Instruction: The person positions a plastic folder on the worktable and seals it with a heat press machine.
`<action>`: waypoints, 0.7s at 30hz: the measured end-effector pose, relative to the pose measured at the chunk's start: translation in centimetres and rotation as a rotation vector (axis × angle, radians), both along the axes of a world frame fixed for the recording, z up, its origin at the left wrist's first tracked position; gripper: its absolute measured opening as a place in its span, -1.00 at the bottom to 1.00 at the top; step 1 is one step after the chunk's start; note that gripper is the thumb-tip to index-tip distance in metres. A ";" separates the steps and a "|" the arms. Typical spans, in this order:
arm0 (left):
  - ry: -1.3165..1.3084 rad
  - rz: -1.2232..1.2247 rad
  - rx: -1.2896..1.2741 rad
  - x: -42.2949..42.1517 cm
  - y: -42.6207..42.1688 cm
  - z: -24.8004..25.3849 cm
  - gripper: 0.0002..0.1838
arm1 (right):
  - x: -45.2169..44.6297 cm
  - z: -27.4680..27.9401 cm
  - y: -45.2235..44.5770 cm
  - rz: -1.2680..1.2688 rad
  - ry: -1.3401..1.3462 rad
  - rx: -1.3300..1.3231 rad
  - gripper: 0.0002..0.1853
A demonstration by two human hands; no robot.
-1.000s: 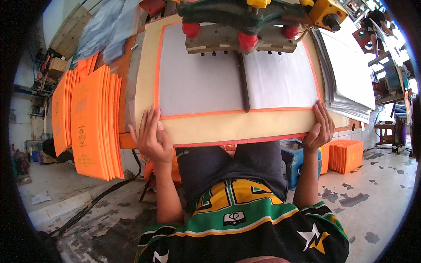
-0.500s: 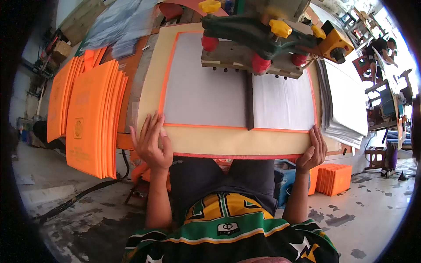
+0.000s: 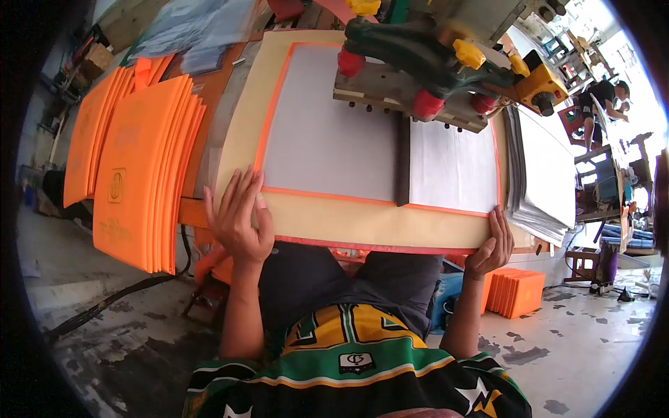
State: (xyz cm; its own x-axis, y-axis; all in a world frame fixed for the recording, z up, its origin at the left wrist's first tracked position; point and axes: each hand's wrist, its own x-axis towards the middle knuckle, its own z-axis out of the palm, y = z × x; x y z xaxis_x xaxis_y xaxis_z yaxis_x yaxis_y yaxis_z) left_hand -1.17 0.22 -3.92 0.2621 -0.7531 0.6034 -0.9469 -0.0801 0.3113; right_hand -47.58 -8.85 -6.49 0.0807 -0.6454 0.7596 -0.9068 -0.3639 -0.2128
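Observation:
A cream board [image 3: 348, 221] lies on the table under the press head [image 3: 418, 66]. On it rests an orange-edged sheet with a grey left panel [image 3: 331, 132], a dark centre strip [image 3: 403, 164] and a white right panel [image 3: 453, 167]. My left hand [image 3: 244, 219] lies with fingers spread at the sheet's lower left corner, thumb apart. At the lower right corner my right hand [image 3: 491, 244] rests its outstretched fingers on the board's edge. Neither hand is wrapped round anything.
Orange folders [image 3: 139, 174] stand at the left, below clear plastic sheets [image 3: 195, 28]. White sheets [image 3: 547, 167] are stacked at the right. More orange folders [image 3: 516, 292] sit on the floor beside a blue container [image 3: 446, 296]. A person [image 3: 599, 104] is at the far right.
The view has shifted and tilted, so the press head appears lower and further right. Both hands stay at the same corners of the sheet.

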 end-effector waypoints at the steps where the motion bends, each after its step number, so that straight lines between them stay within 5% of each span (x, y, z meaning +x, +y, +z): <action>1: -0.001 -0.003 -0.001 0.0 0.0 0.0 -0.49 | 0.0 0.0 0.0 -0.001 -0.002 -0.002 -0.37; 21: -0.001 -0.007 -0.013 0.2 -0.1 -0.3 -0.51 | 0.2 0.0 0.0 -0.001 -0.024 -0.009 -0.36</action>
